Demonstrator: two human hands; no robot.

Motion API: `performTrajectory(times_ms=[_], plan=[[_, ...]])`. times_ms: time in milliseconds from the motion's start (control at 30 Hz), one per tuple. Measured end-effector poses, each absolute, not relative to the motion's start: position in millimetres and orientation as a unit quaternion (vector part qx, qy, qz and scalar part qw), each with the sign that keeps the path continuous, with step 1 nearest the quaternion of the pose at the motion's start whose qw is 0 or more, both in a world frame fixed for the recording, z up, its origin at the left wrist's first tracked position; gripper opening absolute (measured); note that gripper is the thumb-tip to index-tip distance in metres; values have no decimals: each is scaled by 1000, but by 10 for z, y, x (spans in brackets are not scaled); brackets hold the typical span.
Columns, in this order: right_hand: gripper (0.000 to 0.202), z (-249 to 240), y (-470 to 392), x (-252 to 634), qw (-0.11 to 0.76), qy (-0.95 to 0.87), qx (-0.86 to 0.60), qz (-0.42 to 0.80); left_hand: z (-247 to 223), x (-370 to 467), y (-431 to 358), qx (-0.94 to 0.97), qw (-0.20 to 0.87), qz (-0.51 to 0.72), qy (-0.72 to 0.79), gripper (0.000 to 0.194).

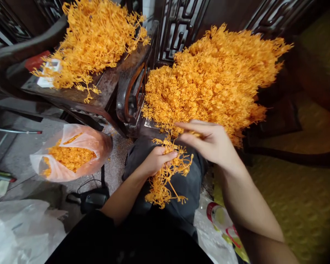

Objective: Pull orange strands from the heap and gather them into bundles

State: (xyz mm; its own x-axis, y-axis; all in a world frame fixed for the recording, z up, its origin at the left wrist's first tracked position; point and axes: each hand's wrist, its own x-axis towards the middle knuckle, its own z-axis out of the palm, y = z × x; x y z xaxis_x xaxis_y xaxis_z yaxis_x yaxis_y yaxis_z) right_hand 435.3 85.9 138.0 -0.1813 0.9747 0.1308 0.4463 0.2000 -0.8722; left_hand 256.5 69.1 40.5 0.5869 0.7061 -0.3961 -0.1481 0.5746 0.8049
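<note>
My left hand (pixel 156 160) grips a bunch of orange plastic sprigs (pixel 166 176) that rests on my lap over dark trousers. My right hand (pixel 209 141) hovers just above and to the right, its fingers pinched on the top of the same bunch, at the foot of a big heap of orange sprigs (pixel 217 77). That heap lies on a dark wooden seat in front of me.
A second heap of orange sprigs (pixel 93 40) covers a dark wooden chair (pixel 110 84) at upper left. A clear plastic bag (pixel 71 154) with small orange pieces stands on the floor at left. White plastic sheeting (pixel 19 227) lies at lower left; a yellow-green cushion (pixel 305 205) fills the right.
</note>
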Motion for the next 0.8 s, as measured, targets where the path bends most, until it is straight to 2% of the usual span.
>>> performTrajectory(times_ms=[100,167,200,233,333,367,400,467,600,667,700,733,800], plan=[[27,1484,922,4216,152,-826,-487,240,345,2570,681,430,778,284,360,35],[18,1437,979,4184,93,-855,-456,229,306,2570,672,425,780,294,354,34],[21,1398,1003,4190,112,-855,-443,246,288,2568,665,412,788,294,352,35],[24,1360,1021,4211,170,-839,-444,265,273,2564,656,396,798,289,352,37],[29,1328,1039,4325,455,-677,-513,267,243,2543,622,375,816,262,354,44],[30,1351,1030,4360,517,-619,-534,255,240,2537,614,379,816,255,354,46],[29,1386,1013,4382,540,-594,-542,249,240,2534,609,385,813,253,356,47],[29,1457,958,4367,471,-658,-524,264,245,2537,611,398,807,251,357,46],[36,1448,857,4122,169,-844,-462,212,261,2586,634,425,789,267,354,37],[28,1398,870,4004,91,-860,-468,181,259,2612,635,440,777,279,353,36],[24,1391,895,3980,104,-857,-472,180,257,2618,631,446,774,279,352,37],[24,1406,928,3985,161,-843,-478,186,255,2619,625,449,775,273,352,40],[28,1500,996,4086,398,-754,-483,198,258,2604,611,444,784,251,354,44]])
